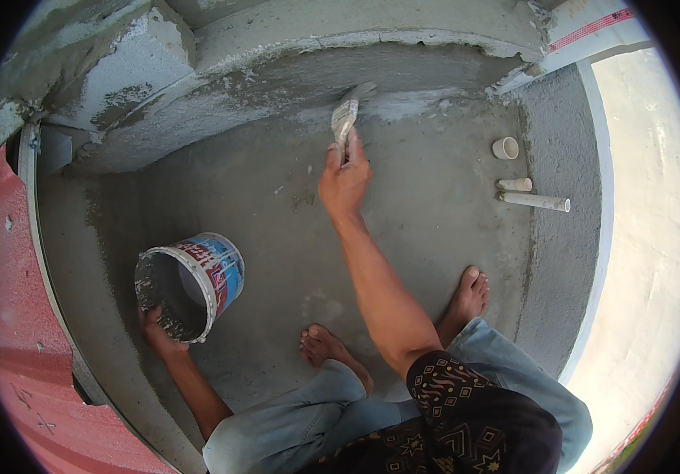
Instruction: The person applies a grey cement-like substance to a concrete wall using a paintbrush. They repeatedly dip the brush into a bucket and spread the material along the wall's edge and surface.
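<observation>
our right hand (pixel 345 175) grips the brush (pixel 345 117), its long axis pointing away to the wet wall base; our left hand (pixel 158 332) holds the bucket (pixel 194 283) tilted, well apart.

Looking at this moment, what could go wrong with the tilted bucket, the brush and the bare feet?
1. The white plastic bucket with the blue and red label is tilted and held only at its rim by the left hand; the grey mix inside may spill.
2. The right hand reaches far forward with the mortar-coated brush, so balance may suffer.
3. Both bare feet stand on the grey cement floor; contact with wet cement could irritate them.
</observation>
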A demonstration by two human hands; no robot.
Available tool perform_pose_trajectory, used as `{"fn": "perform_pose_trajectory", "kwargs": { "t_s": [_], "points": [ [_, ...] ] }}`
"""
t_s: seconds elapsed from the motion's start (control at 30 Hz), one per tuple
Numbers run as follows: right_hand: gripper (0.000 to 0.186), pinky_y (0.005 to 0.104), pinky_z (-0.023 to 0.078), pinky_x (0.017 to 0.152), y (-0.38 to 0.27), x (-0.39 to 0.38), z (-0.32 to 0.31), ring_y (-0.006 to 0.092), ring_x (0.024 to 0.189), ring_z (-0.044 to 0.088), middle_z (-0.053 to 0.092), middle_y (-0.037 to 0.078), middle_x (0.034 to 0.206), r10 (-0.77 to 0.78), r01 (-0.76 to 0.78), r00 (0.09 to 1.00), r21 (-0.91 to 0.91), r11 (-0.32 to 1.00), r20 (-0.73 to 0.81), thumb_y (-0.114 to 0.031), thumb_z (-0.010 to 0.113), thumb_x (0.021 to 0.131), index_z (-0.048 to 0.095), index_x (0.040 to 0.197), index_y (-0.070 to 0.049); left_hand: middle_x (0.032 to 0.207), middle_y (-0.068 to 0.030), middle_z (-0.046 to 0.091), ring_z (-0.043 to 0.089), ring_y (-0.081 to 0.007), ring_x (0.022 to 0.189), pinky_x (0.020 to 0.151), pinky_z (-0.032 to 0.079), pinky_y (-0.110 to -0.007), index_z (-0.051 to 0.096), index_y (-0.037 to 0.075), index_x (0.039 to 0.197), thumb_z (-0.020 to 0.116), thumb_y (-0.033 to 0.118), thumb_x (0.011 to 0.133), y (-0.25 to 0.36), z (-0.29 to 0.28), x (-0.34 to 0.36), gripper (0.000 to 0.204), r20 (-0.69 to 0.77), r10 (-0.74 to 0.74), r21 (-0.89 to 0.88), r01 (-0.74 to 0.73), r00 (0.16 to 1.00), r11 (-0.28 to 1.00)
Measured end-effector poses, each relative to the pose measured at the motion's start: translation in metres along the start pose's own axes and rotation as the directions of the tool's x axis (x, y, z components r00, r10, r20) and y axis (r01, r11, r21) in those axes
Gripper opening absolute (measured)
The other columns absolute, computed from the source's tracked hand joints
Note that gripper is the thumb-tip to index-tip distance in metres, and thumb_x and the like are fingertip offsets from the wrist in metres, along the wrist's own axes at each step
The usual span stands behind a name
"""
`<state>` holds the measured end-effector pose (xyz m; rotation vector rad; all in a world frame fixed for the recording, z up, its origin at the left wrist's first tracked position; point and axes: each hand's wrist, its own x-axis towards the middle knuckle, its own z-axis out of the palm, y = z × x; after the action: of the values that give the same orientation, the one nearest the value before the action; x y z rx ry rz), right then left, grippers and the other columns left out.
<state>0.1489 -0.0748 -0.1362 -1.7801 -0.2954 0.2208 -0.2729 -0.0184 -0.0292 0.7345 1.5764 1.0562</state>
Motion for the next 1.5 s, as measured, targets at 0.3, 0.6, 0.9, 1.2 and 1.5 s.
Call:
{"fn": "perform_pose_trajectory", "kwargs": {
  "t_s": [0.3, 0.6, 0.9, 1.2, 1.5],
  "points": [
    [0.047, 0.0415, 0.056, 0.096, -0.01, -0.025, 0.006, 0.041, 0.11, 0.074, 0.074, 0.029, 0.119, -0.114, 0.117, 0.883, 0.021, 0.993, 0.454, -0.009, 0.063, 0.1, 0.061, 0.146, 0.001, 0.141, -0.0185, 0.064, 0.064, -0.0374, 0.128, 0.111, 0.052, -0.051, 0.058, 0.002, 0.148, 0.054, 0.007, 0.089, 0.001, -0.004, 0.001, 0.059, -0.023, -0.018, 0.035, 0.019, 1.0, 0.999],
    [0.044, 0.0292, 0.053, 0.078, 0.025, 0.08, -0.118, 0.0119, 0.08, 0.062, 0.076, 0.009, 0.097, -0.081, 0.137, 0.966, -0.222, 0.965, 0.244, -0.009, 0.066, 0.101, 0.067, 0.145, -0.005, 0.146, -0.0202, 0.06, 0.06, -0.0389, 0.133, 0.112, 0.051, -0.054, 0.055, 0.002, 0.15, 0.054, 0.008, 0.09, 0.003, 0.0, -0.002, 0.061, -0.037, -0.017, 0.048, 0.019, 0.999, 0.999],
    [0.041, 0.0315, 0.047, 0.063, 0.023, 0.117, -0.175, 0.0107, 0.065, 0.052, 0.067, 0.006, 0.08, -0.11, 0.097, 0.993, -0.29, 0.952, -0.03, -0.007, 0.064, 0.1, 0.069, 0.141, -0.003, 0.146, -0.0199, 0.06, 0.06, -0.0392, 0.133, 0.112, 0.051, -0.055, 0.054, 0.004, 0.152, 0.054, 0.01, 0.09, 0.002, -0.001, -0.002, 0.062, -0.055, -0.035, 0.052, 0.038, 0.998, 0.998],
    [0.034, 0.0224, 0.033, 0.049, -0.02, 0.033, -0.046, 0.0065, 0.062, 0.049, 0.06, 0.0, 0.087, 0.471, -0.582, 0.813, 0.514, 0.63, 0.343, -0.007, 0.059, 0.105, 0.066, 0.138, -0.004, 0.145, -0.0212, 0.06, 0.062, -0.0381, 0.13, 0.111, 0.051, -0.052, 0.054, -0.001, 0.151, 0.054, 0.006, 0.087, 0.003, 0.002, -0.002, 0.064, -0.067, -0.021, 0.07, 0.026, 0.998, 0.997],
    [0.041, 0.0219, 0.032, 0.043, 0.007, 0.075, -0.102, 0.0089, 0.061, 0.051, 0.065, 0.009, 0.089, 0.469, -0.628, 0.776, 0.445, 0.639, 0.422, -0.002, 0.063, 0.1, 0.058, 0.14, 0.008, 0.144, -0.0201, 0.062, 0.062, -0.0386, 0.13, 0.112, 0.051, -0.052, 0.057, 0.001, 0.148, 0.055, 0.01, 0.088, 0.003, 0.002, -0.003, 0.061, -0.062, -0.019, 0.089, 0.024, 0.998, 0.996]
  ]
}}
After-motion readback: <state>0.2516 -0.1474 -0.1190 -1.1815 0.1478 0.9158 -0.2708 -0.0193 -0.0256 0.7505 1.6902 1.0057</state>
